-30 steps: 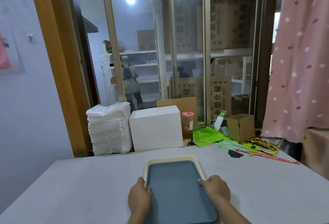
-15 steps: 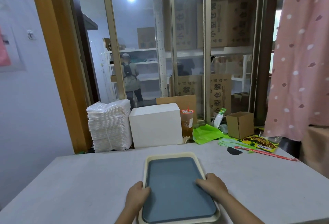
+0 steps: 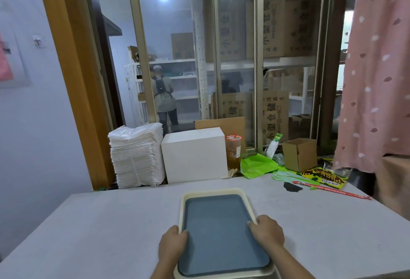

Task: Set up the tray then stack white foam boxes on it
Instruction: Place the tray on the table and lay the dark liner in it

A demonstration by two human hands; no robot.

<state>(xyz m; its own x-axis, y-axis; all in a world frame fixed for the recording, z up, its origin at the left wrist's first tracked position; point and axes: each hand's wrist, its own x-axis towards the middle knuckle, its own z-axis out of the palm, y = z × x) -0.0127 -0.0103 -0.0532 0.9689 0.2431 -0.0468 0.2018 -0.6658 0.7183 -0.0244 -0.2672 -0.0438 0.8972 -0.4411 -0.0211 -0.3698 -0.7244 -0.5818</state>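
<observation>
A cream-rimmed tray (image 3: pixel 213 190) with a grey-blue inner surface lies lengthwise on the white table (image 3: pixel 111 223), its near end at the table's front edge. My left hand (image 3: pixel 173 245) grips the tray's left rim and my right hand (image 3: pixel 267 231) grips the right rim. A tall stack of white foam boxes (image 3: pixel 136 154) stands at the back left, beyond the table's far edge. Next to the stack is a larger white box (image 3: pixel 194 154).
Along the back are a drink cup (image 3: pixel 233 151), a green plastic bag (image 3: pixel 257 165), an open cardboard box (image 3: pixel 299 153) and a yellow packet (image 3: pixel 324 175) with a red stick. A pink curtain (image 3: pixel 377 68) hangs at right. A person stands behind the glass doors.
The tray has slid a little forward on the table with both hands on its rims, and my view has dipped slightly, showing the tray's near end.
</observation>
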